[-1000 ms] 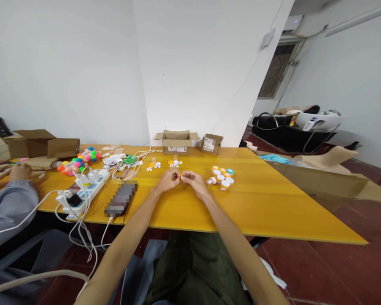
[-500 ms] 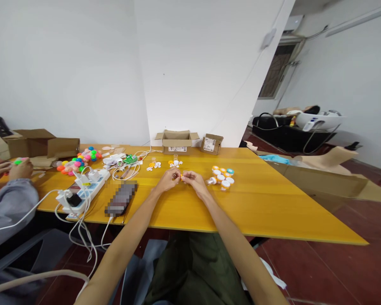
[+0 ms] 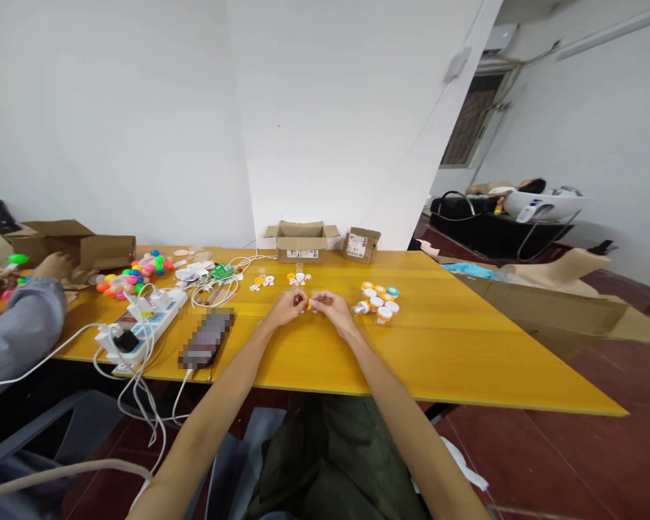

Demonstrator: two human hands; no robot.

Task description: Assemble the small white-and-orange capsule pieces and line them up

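- Orange piece [image 3: 308,306], tiny, is pinched between both hands low over the table [image 3: 466,347], at its near middle.
- Fingertips meet: left hand [image 3: 286,307] and right hand [image 3: 330,306] each grip it.
- Just right stand jars [image 3: 379,297].

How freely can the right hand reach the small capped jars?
Probably yes: the small capped jars stand beside the right hand on the yellow table, nothing between, though it pinches a small orange piece.
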